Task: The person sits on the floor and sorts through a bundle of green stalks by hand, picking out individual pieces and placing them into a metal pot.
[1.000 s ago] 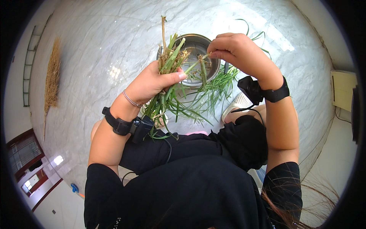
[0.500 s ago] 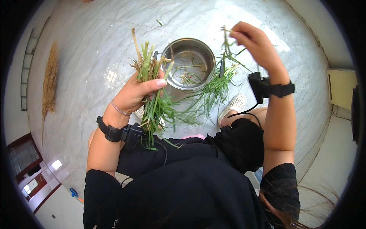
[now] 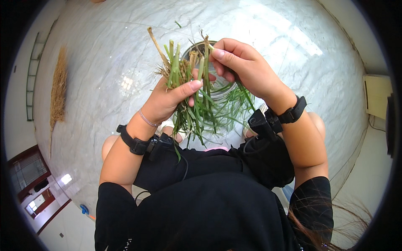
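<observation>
My left hand (image 3: 173,94) is closed round a bunch of long-leaved greens (image 3: 194,113), cut stems and brown root ends upward, leaves hanging down. Thumb and fingertips of my right hand (image 3: 249,69) pinch one thin stem with a rooty tip (image 3: 207,44) at the bunch's right side. Directly below both hands stands a round metal pot (image 3: 229,90), largely hidden by them; bits of green show inside. More loose greens (image 3: 239,104) lie on the floor at the pot's right front side, partly covered by my right hand and wrist.
A straw broom (image 3: 58,92) lies on the pale marbled floor (image 3: 109,50) at the far left. One green scrap (image 3: 178,24) is beyond the pot. My feet in white shoes flank the near side. A pale yellow box (image 3: 377,94) stands by the right wall.
My right hand has come in from the far right, down and left to the bunch, with a stem in its pinch. My left hand has shifted slightly right, covering more of the pot.
</observation>
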`<state>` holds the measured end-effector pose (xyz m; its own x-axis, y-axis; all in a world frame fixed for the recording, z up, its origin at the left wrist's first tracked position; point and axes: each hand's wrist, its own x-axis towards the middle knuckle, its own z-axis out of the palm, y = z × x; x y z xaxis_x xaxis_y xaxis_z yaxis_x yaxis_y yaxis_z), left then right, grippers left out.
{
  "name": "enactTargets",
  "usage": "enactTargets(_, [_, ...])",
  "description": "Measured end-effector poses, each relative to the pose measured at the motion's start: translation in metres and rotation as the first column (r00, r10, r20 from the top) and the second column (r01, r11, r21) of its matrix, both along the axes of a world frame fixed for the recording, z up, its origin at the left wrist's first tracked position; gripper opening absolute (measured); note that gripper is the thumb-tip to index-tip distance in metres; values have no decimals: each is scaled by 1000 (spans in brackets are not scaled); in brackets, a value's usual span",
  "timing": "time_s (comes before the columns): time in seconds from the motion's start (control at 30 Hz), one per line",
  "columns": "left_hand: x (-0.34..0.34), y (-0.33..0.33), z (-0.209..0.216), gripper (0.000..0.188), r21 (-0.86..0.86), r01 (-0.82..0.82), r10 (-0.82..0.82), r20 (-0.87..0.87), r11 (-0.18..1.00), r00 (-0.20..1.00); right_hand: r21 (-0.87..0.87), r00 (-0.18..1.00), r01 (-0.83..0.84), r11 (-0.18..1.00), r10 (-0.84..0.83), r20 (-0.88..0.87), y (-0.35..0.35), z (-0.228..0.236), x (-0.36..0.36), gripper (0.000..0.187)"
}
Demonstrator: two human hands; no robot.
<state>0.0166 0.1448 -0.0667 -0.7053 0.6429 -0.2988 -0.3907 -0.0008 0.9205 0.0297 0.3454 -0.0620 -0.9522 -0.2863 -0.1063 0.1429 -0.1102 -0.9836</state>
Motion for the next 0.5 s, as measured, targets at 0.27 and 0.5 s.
enactTargets(0.27, [6, -15, 0, 24, -28, 79, -77, 49, 997, 996, 631, 862, 163, 759, 202, -466, 35, 1, -9, 8])
enactTargets(0.5, [0, -23, -11, 22, -3, 142, -142, 45, 990, 989, 629, 803, 433, 646, 42, -595, 142, -9, -29, 12])
